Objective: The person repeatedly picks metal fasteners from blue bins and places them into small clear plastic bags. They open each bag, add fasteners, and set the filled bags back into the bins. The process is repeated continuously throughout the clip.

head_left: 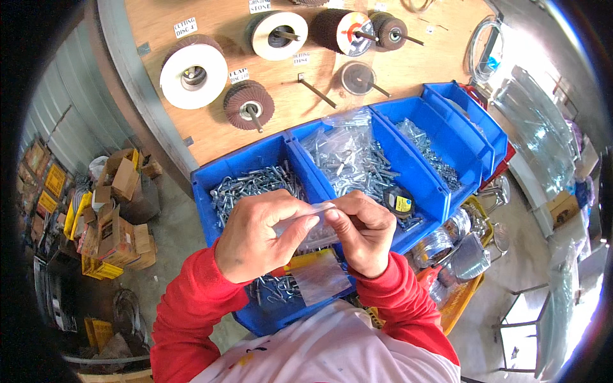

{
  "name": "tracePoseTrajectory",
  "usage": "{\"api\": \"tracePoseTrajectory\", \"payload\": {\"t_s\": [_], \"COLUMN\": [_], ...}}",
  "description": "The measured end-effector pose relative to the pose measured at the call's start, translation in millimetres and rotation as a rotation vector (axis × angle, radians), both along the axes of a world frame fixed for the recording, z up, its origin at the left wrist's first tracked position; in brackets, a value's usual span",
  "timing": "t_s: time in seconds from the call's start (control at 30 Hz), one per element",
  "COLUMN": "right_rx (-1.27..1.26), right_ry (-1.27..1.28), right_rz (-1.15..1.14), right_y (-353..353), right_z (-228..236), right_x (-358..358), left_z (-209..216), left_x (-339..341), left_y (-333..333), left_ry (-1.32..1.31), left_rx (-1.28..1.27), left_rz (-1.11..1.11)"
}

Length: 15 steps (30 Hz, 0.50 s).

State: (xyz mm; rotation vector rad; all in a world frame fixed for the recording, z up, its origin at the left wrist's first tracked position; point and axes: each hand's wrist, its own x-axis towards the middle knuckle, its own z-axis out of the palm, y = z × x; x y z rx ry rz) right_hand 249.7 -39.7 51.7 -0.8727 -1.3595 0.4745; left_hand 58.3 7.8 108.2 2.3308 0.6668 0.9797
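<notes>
My left hand [258, 233] and my right hand [364, 233] meet in front of me, thumbs and fingertips pinching the top edge of a transparent plastic bag [314, 241]. The bag hangs between them; its contents, if any, I cannot make out. Below it, a transparent plastic sheet or pouch [322, 281] lies beside a yellow-and-red item [310, 260]. Under my hands, blue bins [203, 207] hold many loose metal bolts [255, 182] and hooks [278, 290]. In the middle bin lie a transparent bag of metal parts [341, 153] and a black round item with a yellow label [400, 203].
Behind the bins stands a wooden board [153, 25] with discs [193, 71] on protruding metal pegs [317, 90]. Cardboard boxes [118, 236] and yellow crates are on the floor at left. At right are a yellow tray [456, 313], plastic-wrapped goods [466, 258] and a metal-framed stand [523, 325].
</notes>
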Motion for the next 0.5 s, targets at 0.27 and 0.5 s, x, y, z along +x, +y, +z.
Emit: {"api": "tracePoseTrajectory", "payload": {"t_s": [0.27,0.5], "right_rx": [0.134,0.079], "right_ry": [-0.080,-0.076], "right_rz": [-0.052,0.001], "right_y": [-16.3,-22.5], "right_z": [-8.9,-14.4], "right_x": [3.2,3.8], "left_z": [-2.4,-5.3], "left_x": [7.2,6.1], "left_y": [-3.9,-6.6], "left_ry": [-0.007,0.046], "left_rx": [0.051,0.144], "left_rz": [-0.073,-0.121]}}
